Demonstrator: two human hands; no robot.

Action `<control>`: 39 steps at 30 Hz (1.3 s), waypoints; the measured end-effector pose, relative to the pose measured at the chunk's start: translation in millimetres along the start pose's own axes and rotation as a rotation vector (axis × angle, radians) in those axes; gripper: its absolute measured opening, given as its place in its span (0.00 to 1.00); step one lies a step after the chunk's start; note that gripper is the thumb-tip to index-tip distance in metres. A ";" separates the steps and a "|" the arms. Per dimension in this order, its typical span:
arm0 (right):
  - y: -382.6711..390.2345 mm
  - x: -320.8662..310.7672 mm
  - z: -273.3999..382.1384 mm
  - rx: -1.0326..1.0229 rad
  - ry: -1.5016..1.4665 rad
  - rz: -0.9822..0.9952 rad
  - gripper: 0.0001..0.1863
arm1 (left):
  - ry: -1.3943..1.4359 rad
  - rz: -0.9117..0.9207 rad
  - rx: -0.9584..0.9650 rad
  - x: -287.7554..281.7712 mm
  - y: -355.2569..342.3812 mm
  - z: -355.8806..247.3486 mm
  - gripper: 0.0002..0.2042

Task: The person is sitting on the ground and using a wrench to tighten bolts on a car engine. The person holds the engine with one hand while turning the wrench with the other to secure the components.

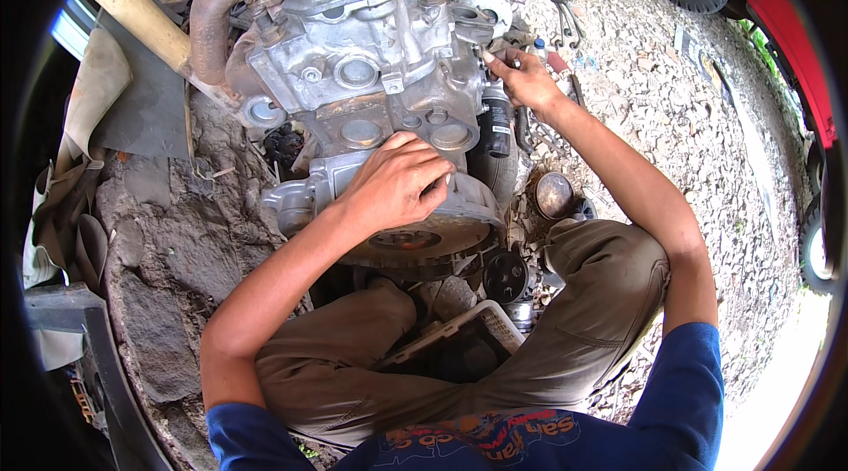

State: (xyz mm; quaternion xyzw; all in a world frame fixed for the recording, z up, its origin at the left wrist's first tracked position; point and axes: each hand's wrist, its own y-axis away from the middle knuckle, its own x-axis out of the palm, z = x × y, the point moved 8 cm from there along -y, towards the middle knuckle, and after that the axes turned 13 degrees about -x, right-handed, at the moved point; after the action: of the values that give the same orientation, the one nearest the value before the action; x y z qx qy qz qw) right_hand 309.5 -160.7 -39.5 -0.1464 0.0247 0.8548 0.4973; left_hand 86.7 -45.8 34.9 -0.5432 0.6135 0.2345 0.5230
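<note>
A grey metal engine [411, 64] stands upright in front of me, with a round flywheel [481, 228] at its near end. My left hand [397, 181] rests over the near face of the engine, just above the flywheel. Its fingers are curled together, and whatever they may hold is hidden. My right hand [527, 82] reaches to the engine's right side, thumb and fingers closed at its edge; what lies between them I cannot make out. Just below that hand is a black cylindrical canister [498, 125] against the engine.
A rusty curved pipe [210, 16] and a bamboo pole [132, 16] are at the left. Between my legs lies a pale plastic basket [499, 325], near a black pulley [506, 277]. A round metal cup [555, 195] sits on gravel. A red vehicle [791, 20] stands at right.
</note>
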 end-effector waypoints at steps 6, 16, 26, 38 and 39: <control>0.7 -0.5 3.7 0.027 0.078 0.000 0.31 | 0.006 -0.018 0.004 -0.3 1.1 0.6 0.06; 2.2 4.4 0.1 -0.024 -0.114 -0.005 0.22 | -0.010 0.002 -0.011 1.4 1.0 2.0 0.06; 0.2 3.8 -4.5 -0.038 -0.063 -0.018 0.23 | -0.019 0.005 -0.011 1.1 0.7 1.0 0.05; -1.0 4.6 -8.1 -0.059 -0.074 -0.040 0.28 | -0.018 0.004 -0.010 1.5 0.1 1.0 0.05; -1.0 5.4 -7.9 -0.047 -0.082 -0.021 0.29 | -0.018 0.002 -0.009 1.3 0.4 1.1 0.05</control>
State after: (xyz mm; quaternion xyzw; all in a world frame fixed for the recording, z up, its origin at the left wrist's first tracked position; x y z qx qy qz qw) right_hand 309.5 -157.1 -48.4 -0.1233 -0.0174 0.8552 0.5030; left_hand 86.9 -45.3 33.2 -0.5429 0.6084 0.2427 0.5256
